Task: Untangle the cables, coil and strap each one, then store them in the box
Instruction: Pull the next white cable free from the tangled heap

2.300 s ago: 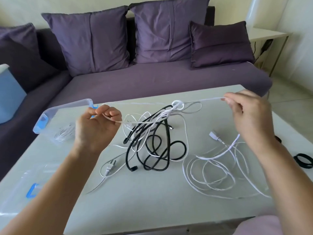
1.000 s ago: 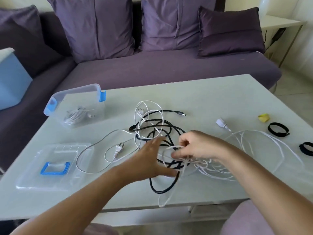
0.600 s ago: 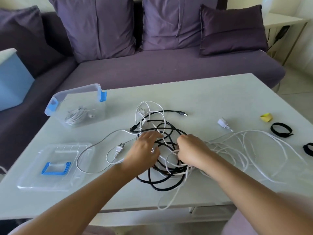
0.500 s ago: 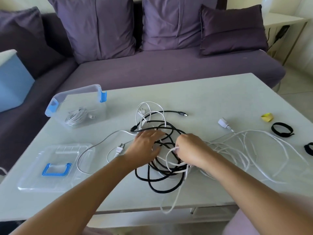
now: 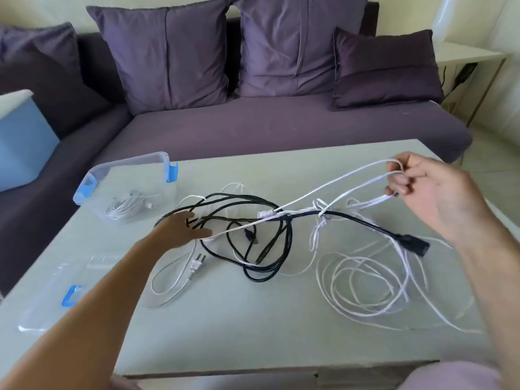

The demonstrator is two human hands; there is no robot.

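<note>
Tension matters: our right grip (image 5: 430,198) pinches white cable (image 5: 266,213) loops; left grip (image 5: 183,229), fingers flat, should pin black cable (image 5: 288,237) while we draw gently.

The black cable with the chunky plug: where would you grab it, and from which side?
Probably by the black plug itself, pinched across its sides from above: it lies on the table at the free end, right of the tangle.
</note>
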